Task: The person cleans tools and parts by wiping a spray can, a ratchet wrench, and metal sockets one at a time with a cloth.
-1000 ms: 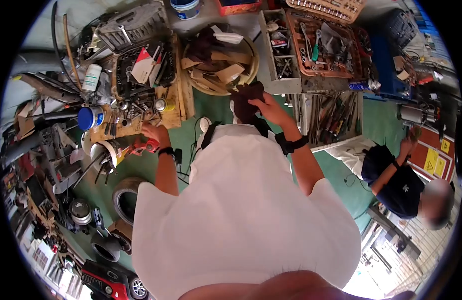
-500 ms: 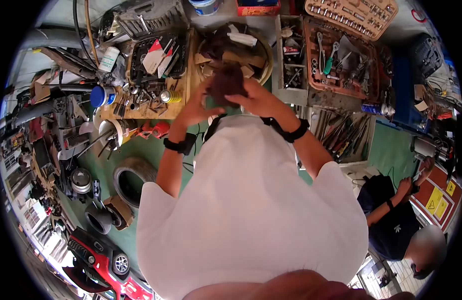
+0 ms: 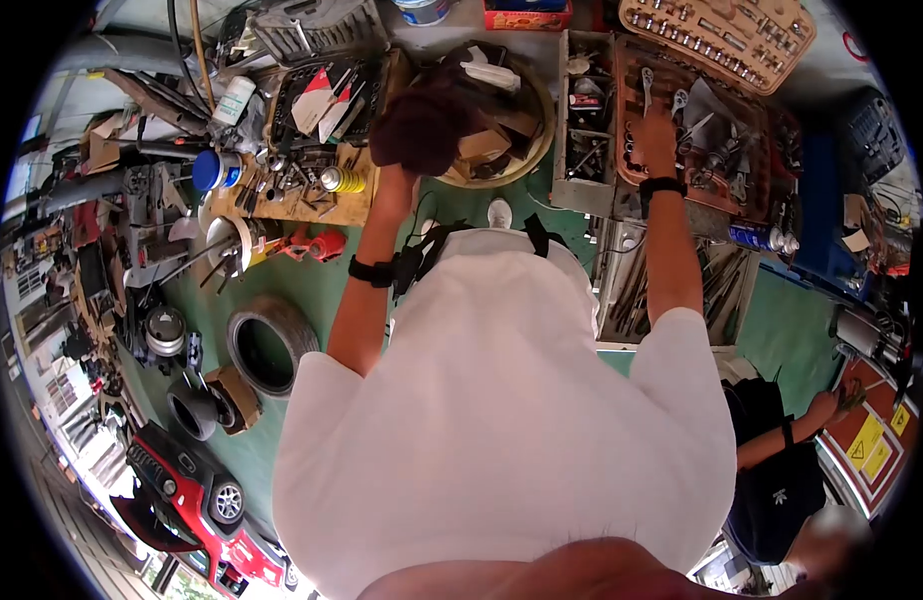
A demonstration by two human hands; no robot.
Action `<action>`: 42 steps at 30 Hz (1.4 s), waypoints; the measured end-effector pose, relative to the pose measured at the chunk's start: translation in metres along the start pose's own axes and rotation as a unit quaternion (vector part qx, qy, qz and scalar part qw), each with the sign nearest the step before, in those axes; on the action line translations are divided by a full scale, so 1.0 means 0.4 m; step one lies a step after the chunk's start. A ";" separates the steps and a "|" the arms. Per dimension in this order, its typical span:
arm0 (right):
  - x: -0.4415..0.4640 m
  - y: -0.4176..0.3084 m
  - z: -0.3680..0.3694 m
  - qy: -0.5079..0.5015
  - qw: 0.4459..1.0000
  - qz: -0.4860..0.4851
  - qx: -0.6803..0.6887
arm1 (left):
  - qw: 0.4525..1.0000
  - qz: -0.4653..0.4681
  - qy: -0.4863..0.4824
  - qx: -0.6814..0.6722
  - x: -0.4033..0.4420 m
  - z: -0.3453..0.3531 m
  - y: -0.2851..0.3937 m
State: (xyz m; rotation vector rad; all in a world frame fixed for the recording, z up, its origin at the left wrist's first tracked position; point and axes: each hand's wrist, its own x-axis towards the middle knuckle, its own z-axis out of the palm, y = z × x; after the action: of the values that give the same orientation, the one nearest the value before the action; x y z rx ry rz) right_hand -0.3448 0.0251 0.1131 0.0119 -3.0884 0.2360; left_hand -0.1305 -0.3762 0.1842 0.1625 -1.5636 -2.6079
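My left hand (image 3: 400,178) grips a bunched dark maroon rag (image 3: 417,130), which hides most of its fingers. The rag is at the near-left side of a round bin (image 3: 548,120) holding cardboard and more dark cloth. My right hand (image 3: 657,142) reaches down over an orange-brown socket set case (image 3: 747,195). Its fingers are blurred and partly hidden, so their grip does not show. Beside that hand are a ratchet head (image 3: 680,99) and a second ratchet wrench (image 3: 647,78); the green handle seen earlier is covered.
A grey parts tray (image 3: 564,190) adjoins the case, above a bin of long tools (image 3: 632,285). Left stands a wooden bench (image 3: 352,210) with sockets and a yellow can (image 3: 342,180). A tyre (image 3: 307,340) lies on the floor. Another person (image 3: 772,480) is at lower right.
Both hands were together at the rag. My left hand has moved left with it, while my right hand has let go and moved right to the socket case.
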 end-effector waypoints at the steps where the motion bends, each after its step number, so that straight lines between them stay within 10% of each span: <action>1: 0.009 0.014 0.015 -0.011 1.000 -0.007 0.021 | 0.999 -0.031 0.040 -0.007 -0.006 0.014 0.018; 21: 0.081 0.068 -0.007 -0.194 0.957 0.160 0.142 | 0.968 -0.056 -0.013 -0.244 -0.107 0.014 0.096; 26: -0.055 0.047 -0.040 0.048 0.974 0.042 0.217 | 0.964 -0.039 -0.045 -0.258 -0.109 0.037 0.112; 32: -0.349 -0.221 -0.293 -0.185 0.835 0.020 0.518 | 0.990 -0.040 -0.085 -0.104 -0.038 0.123 0.092; 42: -0.484 -0.390 -0.467 -0.257 0.877 -0.205 0.351 | 0.999 -0.008 -0.031 -0.028 -0.021 0.258 0.139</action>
State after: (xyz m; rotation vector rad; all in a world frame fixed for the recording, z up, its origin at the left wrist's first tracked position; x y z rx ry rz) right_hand -0.1416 -0.0998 0.3126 0.8664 -3.1380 1.5140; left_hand -0.1352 -0.3111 0.2821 0.0922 -1.5115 -2.6902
